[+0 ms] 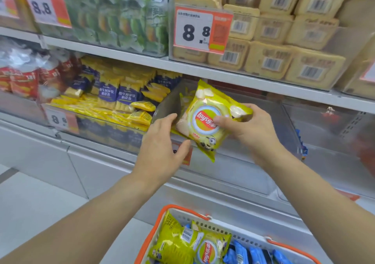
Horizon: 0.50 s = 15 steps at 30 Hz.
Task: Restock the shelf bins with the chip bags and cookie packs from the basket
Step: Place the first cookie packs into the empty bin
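I saw the right hand (pixel 250 130) w/ fingers pinching a yellow foil chip bag (pixel 205 119) over the clear plastic shelf bin (pixel 288 125). Left hand (pixel 162 144) fingers lay straight, released, touching the bag's left edge.

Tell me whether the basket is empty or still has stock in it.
Not empty. The basket still holds yellow Lay's chip bags and blue cookie packs; how many lie underneath cannot be told.

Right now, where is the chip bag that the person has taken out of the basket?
In the head view, centre frame, the chip bag is gripped by the right hand at the clear bin's left end, with the left hand beside it.
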Motion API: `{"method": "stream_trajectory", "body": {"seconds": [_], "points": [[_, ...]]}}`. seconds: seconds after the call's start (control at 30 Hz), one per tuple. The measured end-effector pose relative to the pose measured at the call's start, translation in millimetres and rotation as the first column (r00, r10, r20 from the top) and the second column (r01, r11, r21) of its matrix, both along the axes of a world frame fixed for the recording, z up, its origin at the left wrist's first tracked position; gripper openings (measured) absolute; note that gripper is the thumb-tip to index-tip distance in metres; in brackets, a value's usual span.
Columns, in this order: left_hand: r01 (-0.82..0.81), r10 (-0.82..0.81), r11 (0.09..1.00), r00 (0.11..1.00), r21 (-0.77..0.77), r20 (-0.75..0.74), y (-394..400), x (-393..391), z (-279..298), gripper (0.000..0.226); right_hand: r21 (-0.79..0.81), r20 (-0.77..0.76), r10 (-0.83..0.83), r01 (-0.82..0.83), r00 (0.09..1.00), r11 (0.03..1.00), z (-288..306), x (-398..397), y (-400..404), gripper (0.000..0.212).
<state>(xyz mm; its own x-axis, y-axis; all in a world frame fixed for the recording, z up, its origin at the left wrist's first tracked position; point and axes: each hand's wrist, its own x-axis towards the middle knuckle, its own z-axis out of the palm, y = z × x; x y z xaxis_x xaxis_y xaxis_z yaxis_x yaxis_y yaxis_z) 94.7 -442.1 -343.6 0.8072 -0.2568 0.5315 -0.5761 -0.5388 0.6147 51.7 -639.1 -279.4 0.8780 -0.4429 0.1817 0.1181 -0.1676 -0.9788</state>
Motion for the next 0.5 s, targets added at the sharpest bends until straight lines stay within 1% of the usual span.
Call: {"method": "stream_trajectory", "body": {"seconds": [0.07, 0.13, 0.23, 0.3, 0.33, 0.4, 0.43, 0.5], "points": [[-0.033, 0.033, 0.994, 0.999, 0.101, 0.008, 3.4, 5.4, -4.9, 0.067, 0.016, -0.026, -0.004, 0.005, 1.000, 1.000, -3.8, 20.3, 3.3, 0.048], [-0.042, 0.042, 0.988, 0.999, 0.149, 0.001, 6.4, 7.0, -8.4, 0.064, -0.007, -0.045, -0.012, 0.012, 0.999, 1.000, -9.3, 40.3, 2.3, 0.043], [-0.025, 0.024, 0.994, 1.000, 0.104, 0.012, 10.6, 10.6, -11.3, 0.052, -0.111, -0.105, -0.100, 0.088, 0.989, 0.990, -21.1, 69.7, -2.3, 0.041], [-0.009, 0.006, 0.995, 0.999, 0.097, 0.034, 13.8, 13.8, -12.8, 0.034, -0.198, -0.166, -0.152, 0.118, 0.974, 0.973, -31.0, 84.9, -2.5, 0.038], [-0.007, 0.002, 0.994, 0.999, 0.105, 0.049, 14.9, 15.5, -13.5, 0.027, -0.232, -0.192, -0.160, 0.114, 0.968, 0.966, -35.9, 91.2, -0.9, 0.043], [-0.008, 0.001, 0.995, 0.998, 0.102, 0.065, 16.0, 18.5, -15.1, 0.022, -0.243, -0.215, -0.166, 0.112, 0.962, 0.964, -43.9, 102.2, 4.4, 0.058], [-0.008, 0.002, 0.996, 0.997, 0.088, 0.072, 16.0, 20.4, -16.3, 0.021, -0.232, -0.222, -0.183, 0.130, 0.958, 0.964, -46.9, 108.1, 6.8, 0.061], [-0.008, 0.002, 0.998, 0.996, 0.060, 0.093, 15.1, 23.3, -18.9, 0.023, -0.239, -0.247, -0.222, 0.163, 0.943, 0.957, -53.5, 119.8, 9.7, 0.058]]}}
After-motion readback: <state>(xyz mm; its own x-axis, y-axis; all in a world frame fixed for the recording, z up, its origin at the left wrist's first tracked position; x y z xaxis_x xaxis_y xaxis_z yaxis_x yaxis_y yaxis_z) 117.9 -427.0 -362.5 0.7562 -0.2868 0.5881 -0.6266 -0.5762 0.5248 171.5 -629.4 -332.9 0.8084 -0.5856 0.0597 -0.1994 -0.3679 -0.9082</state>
